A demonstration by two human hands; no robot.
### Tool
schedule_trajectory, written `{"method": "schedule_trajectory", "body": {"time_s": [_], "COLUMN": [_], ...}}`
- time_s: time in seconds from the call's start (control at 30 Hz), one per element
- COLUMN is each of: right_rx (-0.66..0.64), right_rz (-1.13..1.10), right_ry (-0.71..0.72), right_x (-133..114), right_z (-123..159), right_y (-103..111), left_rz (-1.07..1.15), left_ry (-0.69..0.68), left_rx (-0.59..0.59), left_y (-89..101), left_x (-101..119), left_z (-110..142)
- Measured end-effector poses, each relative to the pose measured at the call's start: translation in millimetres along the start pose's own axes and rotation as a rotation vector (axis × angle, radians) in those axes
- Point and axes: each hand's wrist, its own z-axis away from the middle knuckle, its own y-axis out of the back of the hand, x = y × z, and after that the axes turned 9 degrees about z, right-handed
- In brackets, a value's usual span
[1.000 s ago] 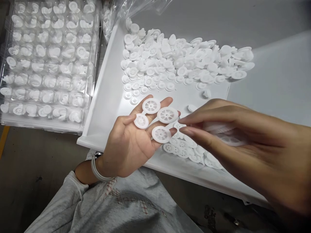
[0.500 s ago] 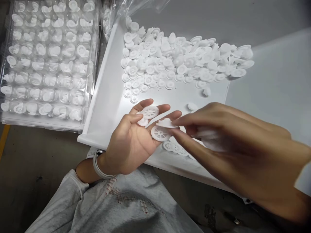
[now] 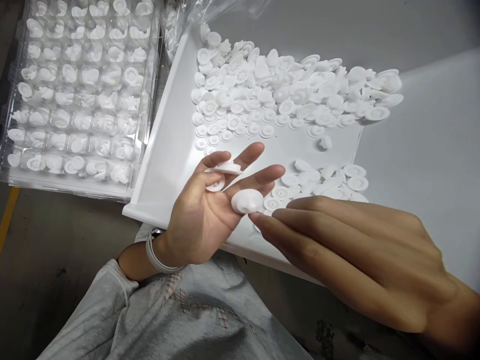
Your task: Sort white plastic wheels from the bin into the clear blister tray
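My left hand (image 3: 206, 210) is palm up, its thumb pinching small white plastic discs (image 3: 216, 181) against the fingers. One of these, a flanged white disc (image 3: 228, 167), shows nearly edge-on. The other fingers are stretched out. Over the left palm lies a rounded white plastic piece (image 3: 247, 201), its smooth bulging side towards me. My right hand (image 3: 348, 250), back of the hand up, has its fingertips together at the lower right edge of that piece. Its thumb and the inside of its grip are hidden.
A white tray (image 3: 150, 200) holds a large heap of white plastic parts (image 3: 262, 85) at the back. A smaller group of discs (image 3: 318, 180) lies nearer my right hand. To the left stand stacked clear compartment trays (image 3: 75, 115) filled with white parts. Clear plastic film (image 3: 225, 7) hangs at the top.
My right hand has turned knuckles-up and moved slightly lower. The piece at its fingertips now shows a rounded face instead of spokes. The discs in my left hand have tilted edge-on.
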Motion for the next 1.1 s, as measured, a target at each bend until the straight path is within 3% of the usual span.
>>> {"method": "schedule_trajectory", "body": {"time_s": [0.07,0.13,0.27,0.63,0.77,0.9,1.1], "right_rx": [0.059,0.08,0.061,-0.01,0.004,-0.037,-0.089], "right_rz": [0.089,0.129,0.073,-0.152,-0.026,0.138,0.108], "right_ry": [0.271,0.33,0.248,-0.339,-0.359,-0.275,-0.205], "right_x": [2.4,4.0,-0.5,-22.0,-30.0,-23.3,-8.0], "right_z": [-2.8,-5.1,-5.9,-13.2,-13.1,-15.2,-24.3], "right_y": [-0.4,-0.9,0.5,-3.1,-0.6,6.1,14.2], "left_rz": [-0.002,0.007,0.035,0.078,0.054,-0.015,-0.045], "left_ry": [-0.007,0.001,0.008,-0.018,0.028,0.143,0.191], "left_rx": [-0.014,0.003,0.046,0.09,0.08,0.026,-0.056], "left_y": [0.4,0.0,-2.0,-6.2,-5.0,-4.4,-4.8], "left_x": [-0.6,-1.1,-1.1,1.0,0.0,-1.9,-3.7], "left_z": [-0.2,-0.8,-2.0,-3.7,-4.7,-3.7,-4.9]}}
